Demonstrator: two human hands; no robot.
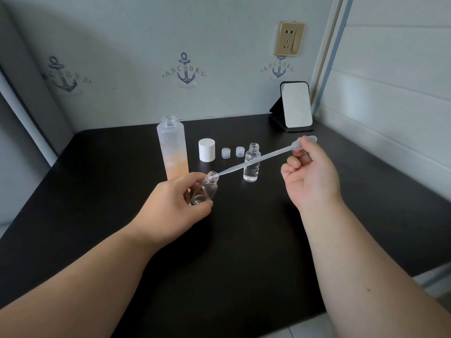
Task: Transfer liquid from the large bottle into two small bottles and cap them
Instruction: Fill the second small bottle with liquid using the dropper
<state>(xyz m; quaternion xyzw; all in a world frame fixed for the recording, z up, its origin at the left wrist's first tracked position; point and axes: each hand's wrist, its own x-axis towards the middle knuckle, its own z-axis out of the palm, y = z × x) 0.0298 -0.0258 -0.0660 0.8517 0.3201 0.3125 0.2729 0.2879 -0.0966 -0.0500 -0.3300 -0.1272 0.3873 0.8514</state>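
Head view: we are holding a small bottle [204,189] in our left hand [170,206], fingers and thumb curled around its body, lifting it off the dark surface [244,252] and tilting its open neck to the right. Our right hand [310,176] is pinching the bulb of a plastic pipette [258,158] between thumb and fingertips, and the pipette tip is sitting right at the mouth of the tilted bottle. We are judging this as the filling of the second small bottle, since little liquid is showing in it.

The other small bottle [251,164] is standing upright and uncapped, roughly half full of clear liquid, directly beneath the pipette stem. The large bottle [173,150] is standing open behind our left hand, with its white cap [207,150] and two small caps [226,152] [240,151] lying in a row between the bottles.

Risks we are noting:
- The tip is barely inside the neck; a hard squeeze or a wobble is likely to be sending liquid down the outside and onto the surface.
- The tilt is leaving the mouth low; overfilling is risking a spill.
- Lowering the right hand is risking a knock against the open filled bottle.
- The left wrist is sitting near the tall open bottle, which is looking easy to tip.
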